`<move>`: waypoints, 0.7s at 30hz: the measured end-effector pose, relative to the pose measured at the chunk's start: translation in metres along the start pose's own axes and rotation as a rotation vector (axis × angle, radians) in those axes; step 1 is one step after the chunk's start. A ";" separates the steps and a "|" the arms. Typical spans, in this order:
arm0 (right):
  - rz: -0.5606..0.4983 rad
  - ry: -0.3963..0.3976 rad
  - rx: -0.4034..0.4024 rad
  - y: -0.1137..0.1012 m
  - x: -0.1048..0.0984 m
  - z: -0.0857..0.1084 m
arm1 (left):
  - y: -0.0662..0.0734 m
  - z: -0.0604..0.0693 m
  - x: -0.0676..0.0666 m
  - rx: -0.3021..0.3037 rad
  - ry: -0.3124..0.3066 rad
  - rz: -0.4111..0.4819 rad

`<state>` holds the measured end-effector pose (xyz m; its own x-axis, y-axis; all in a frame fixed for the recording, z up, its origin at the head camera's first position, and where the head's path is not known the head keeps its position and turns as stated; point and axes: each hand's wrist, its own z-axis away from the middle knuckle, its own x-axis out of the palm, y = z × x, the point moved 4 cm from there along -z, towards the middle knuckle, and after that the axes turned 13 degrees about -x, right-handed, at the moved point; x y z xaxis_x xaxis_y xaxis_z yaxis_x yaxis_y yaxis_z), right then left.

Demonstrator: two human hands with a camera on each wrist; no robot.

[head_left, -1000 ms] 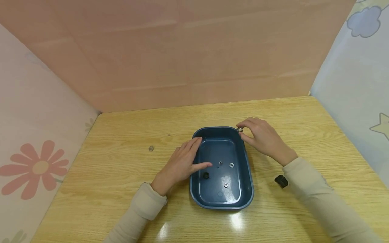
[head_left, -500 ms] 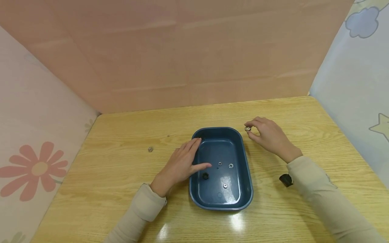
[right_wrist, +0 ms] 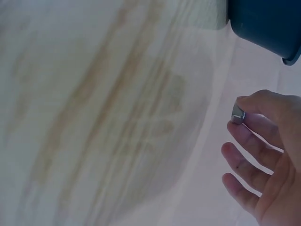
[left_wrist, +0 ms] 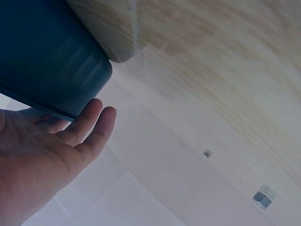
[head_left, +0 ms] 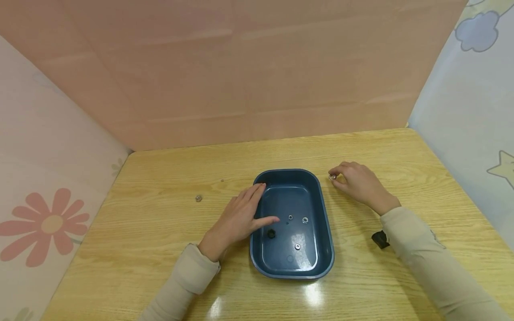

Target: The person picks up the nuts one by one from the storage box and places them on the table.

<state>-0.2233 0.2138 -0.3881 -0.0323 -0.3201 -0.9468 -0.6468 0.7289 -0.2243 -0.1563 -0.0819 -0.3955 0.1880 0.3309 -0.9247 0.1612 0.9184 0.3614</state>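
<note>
The right hand (head_left: pixel 359 185) pinches a silver nut (head_left: pixel 332 177) between thumb and fingertips, to the right of the blue tray's (head_left: pixel 327 214) far end. In the right wrist view the nut (right_wrist: pixel 238 114) sits between thumb and index finger of the hand (right_wrist: pixel 273 150), off the table. The left hand (head_left: pixel 237 218) lies over the tray's left rim, thumb reaching inside and fingers fairly straight. From below, the left wrist view shows that hand (left_wrist: pixel 51 155) against the tray (left_wrist: pixel 56 61). Inside lie a black nut (head_left: pixel 271 233) and several silver ones, such as one flanged nut (head_left: pixel 305 220).
On the table left of the tray lie a silver nut (head_left: pixel 198 198) and a tiny piece (head_left: pixel 222 180), both also in the left wrist view. A black object (head_left: pixel 379 239) is beside the right sleeve. Walls stand behind and at both sides.
The right hand has moved right from the tray's far right corner, then slightly nearer and lower, with the nut still pinched. The left hand has stayed on the rim.
</note>
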 end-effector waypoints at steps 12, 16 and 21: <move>-0.047 -0.048 0.000 0.008 0.008 0.002 | 0.000 0.000 0.000 0.001 -0.003 0.004; -0.051 -0.064 -0.001 0.009 0.009 0.003 | 0.000 0.000 0.000 -0.002 -0.004 0.004; -0.056 -0.080 0.003 0.009 0.010 0.004 | 0.000 0.000 0.000 0.006 0.005 0.007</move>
<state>-0.2268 0.2199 -0.4006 0.0652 -0.3114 -0.9480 -0.6438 0.7127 -0.2784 -0.1564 -0.0817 -0.3951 0.1844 0.3382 -0.9228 0.1657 0.9148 0.3684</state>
